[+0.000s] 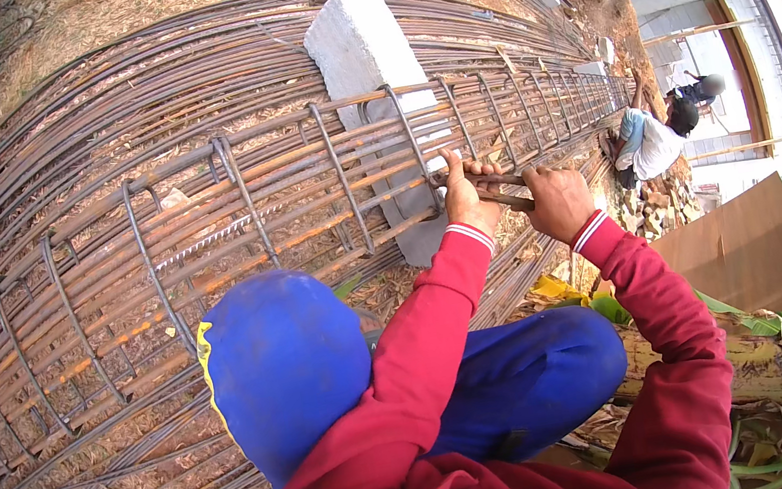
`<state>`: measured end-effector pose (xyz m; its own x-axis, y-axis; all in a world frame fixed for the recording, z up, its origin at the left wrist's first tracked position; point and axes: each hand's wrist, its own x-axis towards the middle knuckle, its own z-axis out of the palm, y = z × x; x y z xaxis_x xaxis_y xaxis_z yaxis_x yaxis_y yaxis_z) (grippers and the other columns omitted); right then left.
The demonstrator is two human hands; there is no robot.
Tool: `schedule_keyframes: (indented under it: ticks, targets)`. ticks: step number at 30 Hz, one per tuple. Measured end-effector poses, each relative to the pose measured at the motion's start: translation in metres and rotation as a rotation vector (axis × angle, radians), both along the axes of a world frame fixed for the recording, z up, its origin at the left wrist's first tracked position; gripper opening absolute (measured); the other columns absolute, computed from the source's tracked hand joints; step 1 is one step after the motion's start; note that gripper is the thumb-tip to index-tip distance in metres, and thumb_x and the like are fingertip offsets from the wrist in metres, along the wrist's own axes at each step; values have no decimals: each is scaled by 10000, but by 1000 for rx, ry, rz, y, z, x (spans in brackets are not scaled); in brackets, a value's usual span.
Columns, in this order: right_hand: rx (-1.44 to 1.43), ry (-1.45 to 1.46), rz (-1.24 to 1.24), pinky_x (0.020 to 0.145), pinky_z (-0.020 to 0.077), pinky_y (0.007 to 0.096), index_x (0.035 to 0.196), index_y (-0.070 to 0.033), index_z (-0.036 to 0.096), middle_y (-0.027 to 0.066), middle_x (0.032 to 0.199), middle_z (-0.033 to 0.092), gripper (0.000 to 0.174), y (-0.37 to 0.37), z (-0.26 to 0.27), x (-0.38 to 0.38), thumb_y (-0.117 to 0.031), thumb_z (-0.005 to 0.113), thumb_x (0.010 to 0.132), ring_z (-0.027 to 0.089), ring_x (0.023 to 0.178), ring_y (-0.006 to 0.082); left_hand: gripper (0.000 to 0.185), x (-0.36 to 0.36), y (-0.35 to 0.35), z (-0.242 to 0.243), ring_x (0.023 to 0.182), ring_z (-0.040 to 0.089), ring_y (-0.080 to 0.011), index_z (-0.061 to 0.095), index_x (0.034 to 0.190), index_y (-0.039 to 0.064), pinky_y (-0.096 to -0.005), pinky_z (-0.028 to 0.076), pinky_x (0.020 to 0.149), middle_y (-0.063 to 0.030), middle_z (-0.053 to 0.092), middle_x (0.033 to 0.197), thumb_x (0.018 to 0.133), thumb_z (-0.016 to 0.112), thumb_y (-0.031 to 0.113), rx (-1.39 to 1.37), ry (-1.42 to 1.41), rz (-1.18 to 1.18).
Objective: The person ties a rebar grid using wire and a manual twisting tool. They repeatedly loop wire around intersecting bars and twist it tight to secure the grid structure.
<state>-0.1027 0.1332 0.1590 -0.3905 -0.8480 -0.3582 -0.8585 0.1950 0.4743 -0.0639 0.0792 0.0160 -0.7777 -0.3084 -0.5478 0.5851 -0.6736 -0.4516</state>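
A long rebar cage (339, 153) of rusty lengthwise bars and square stirrups runs across the view in front of my knees. My right hand (560, 200) grips the two handles of rusty metal pincers (506, 201), which look slightly spread. The head of the pincers lies against a stirrup (411, 137) at the cage's near side. Around this spot my left hand (471, 194) curls, thumb up, beside the pincers' head and a lengthwise bar. What its fingers close on is hidden. Beneath the cage lies a pale concrete block (365, 43), propping it up.
Loose rebar (181, 56) is spread on the ground beyond the cage. At right, a person in a white shirt (652, 148) crouches by the cage's far end; another person (698, 88) is behind. A brown board (748, 252) and a banana trunk (750, 365) are at my right.
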Motion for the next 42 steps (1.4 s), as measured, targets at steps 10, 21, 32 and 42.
schedule_keyframes:
  ticks: [10,21,32,42]
  targets:
    - [393,-616,-670,606,577,412,889,86,674,177,716,693,775,-16,15,-22,-687,659,835,713,647,309,527,6,10,-14,588,492,-144,442,690,143,-403,543,803,19,474,619,896,646,583,-47,99,18]
    - [132,18,-14,694,527,452,984,37,640,165,821,669,416,3,-10,-12,-343,726,841,686,775,337,548,-1,7,-5,702,592,-179,517,795,108,-375,543,748,-5,543,708,889,624,638,9,-31,-19]
    - [358,-663,-384,755,581,450,1157,90,603,268,951,709,751,-17,30,-20,-628,544,948,713,838,383,518,4,13,-12,660,541,-165,480,739,137,-422,536,827,11,490,650,864,675,600,-101,66,-52]
    - [67,225,296,1102,347,456,1337,77,493,201,1262,577,937,11,16,43,-451,855,652,511,1244,308,514,-17,7,-2,540,528,-178,481,742,99,-392,525,603,-16,488,611,904,676,545,57,-164,-185]
